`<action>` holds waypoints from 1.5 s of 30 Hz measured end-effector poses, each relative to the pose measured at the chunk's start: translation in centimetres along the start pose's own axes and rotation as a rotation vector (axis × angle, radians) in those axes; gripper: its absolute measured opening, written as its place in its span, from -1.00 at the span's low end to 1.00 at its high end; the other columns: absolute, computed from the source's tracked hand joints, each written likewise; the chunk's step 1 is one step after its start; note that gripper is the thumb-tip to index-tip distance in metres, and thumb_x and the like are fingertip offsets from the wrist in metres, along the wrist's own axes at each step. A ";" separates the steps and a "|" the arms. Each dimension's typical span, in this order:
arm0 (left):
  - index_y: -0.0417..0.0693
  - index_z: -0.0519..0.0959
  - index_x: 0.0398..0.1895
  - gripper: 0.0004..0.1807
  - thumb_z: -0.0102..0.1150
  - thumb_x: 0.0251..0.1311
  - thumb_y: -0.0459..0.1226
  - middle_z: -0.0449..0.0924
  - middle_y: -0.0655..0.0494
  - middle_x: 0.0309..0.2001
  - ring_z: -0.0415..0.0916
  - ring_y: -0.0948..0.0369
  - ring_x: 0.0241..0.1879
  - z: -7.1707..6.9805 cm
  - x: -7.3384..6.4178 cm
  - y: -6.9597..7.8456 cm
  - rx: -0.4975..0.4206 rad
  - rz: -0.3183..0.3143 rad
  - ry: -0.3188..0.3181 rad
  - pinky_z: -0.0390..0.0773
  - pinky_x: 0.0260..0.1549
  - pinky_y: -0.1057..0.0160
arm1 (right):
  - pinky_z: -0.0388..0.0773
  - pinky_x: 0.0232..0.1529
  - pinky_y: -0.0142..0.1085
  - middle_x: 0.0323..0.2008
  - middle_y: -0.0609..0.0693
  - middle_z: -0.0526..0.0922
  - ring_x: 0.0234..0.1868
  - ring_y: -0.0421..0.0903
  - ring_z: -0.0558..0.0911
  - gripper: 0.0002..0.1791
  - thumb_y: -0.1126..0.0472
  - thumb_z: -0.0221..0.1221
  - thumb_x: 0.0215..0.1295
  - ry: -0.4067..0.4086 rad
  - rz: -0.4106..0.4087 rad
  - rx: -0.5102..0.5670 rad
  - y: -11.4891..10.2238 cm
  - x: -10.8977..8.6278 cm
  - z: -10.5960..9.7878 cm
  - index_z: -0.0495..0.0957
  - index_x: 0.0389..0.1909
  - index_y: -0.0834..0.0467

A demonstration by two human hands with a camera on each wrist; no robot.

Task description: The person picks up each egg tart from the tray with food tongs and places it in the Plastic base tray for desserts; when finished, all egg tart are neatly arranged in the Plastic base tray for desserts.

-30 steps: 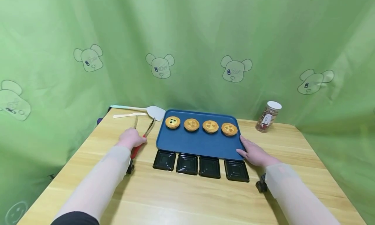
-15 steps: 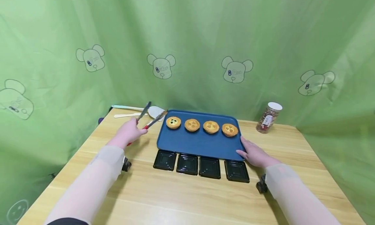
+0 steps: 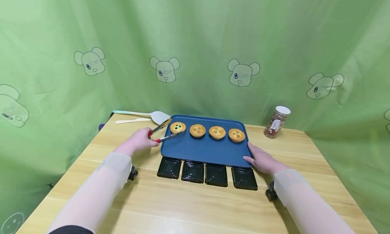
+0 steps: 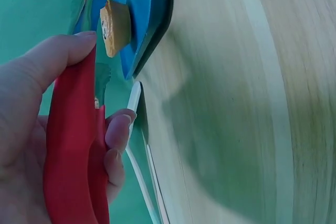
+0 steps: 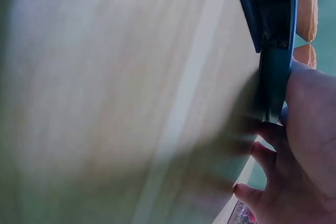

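Note:
My left hand grips red-handled tongs, thumb on one handle and fingers on the other. The tongs' spread arms reach over the left rim of a blue tray. Between their tips, at the tray's back left, lies an egg tart with dark spots; whether the tips touch it I cannot tell. To its right sit three more tarts in a row, with a lighter wedge pattern, such as the tart. My right hand rests at the tray's front right corner, thumb over the rim, other fingers spread along the side.
Several black square plastic dishes line the tray's front edge. Behind the left hand lie a white spatula and a cream-coloured knife. A white-lidded jar stands at the back right. A green curtain surrounds the wooden table.
My left hand has lifted the tongs off the table left of the tray and swung them right, their tips now about the spotted tart. My right hand has stayed at the tray's corner.

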State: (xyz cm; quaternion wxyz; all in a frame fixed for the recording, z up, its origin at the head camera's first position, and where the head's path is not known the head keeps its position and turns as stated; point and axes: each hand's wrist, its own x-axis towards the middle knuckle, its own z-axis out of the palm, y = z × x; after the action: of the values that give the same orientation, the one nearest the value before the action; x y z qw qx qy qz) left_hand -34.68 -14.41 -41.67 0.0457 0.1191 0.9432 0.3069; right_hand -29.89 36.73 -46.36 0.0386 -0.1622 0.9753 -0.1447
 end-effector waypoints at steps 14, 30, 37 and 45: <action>-0.32 0.51 -0.06 -0.45 0.46 0.06 -0.09 0.55 -0.05 -0.28 0.47 0.02 -0.29 1.4 1.2 -0.3 0.093 0.004 -0.008 0.48 -0.15 0.00 | 0.09 0.30 0.24 0.40 0.51 0.07 0.38 0.44 0.12 -0.14 -0.04 0.04 0.50 0.004 0.001 0.009 -0.7 -0.3 0.0 -0.07 0.47 0.50; -0.14 0.47 -0.34 -0.62 0.38 0.16 -0.06 0.47 0.02 -0.44 0.39 0.05 -0.42 1.9 1.7 0.2 0.087 -0.005 0.004 0.40 -0.37 0.10 | 0.09 0.31 0.24 0.41 0.49 0.07 0.39 0.43 0.12 -0.13 -0.06 0.04 0.50 0.013 0.016 0.006 -0.3 -0.1 0.1 -0.06 0.48 0.47; -0.12 0.48 -0.33 -0.67 0.34 0.20 -0.07 0.49 0.02 -0.44 0.41 0.05 -0.42 2.1 1.8 0.4 0.108 0.006 0.001 0.41 -0.36 0.09 | 0.09 0.31 0.24 0.40 0.50 0.08 0.38 0.43 0.12 -0.13 -0.06 0.06 0.49 0.022 0.016 0.021 -0.2 0.0 0.1 -0.05 0.48 0.47; -0.12 0.50 -0.30 -0.70 0.31 0.23 -0.08 0.50 0.03 -0.43 0.42 0.05 -0.42 2.4 2.0 0.6 0.138 0.021 0.018 0.41 -0.37 0.09 | 0.15 0.28 0.25 0.33 0.51 0.22 0.33 0.44 0.22 -0.19 -0.01 0.13 0.46 0.040 0.025 0.063 0.0 0.2 -0.1 0.09 0.44 0.48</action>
State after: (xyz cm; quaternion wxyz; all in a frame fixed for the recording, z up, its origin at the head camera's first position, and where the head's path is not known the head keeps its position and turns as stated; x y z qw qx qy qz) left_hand -36.08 -12.09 -43.25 0.0255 0.1292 0.9611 0.2429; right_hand -30.05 36.68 -46.22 0.0262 -0.1459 0.9728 -0.1783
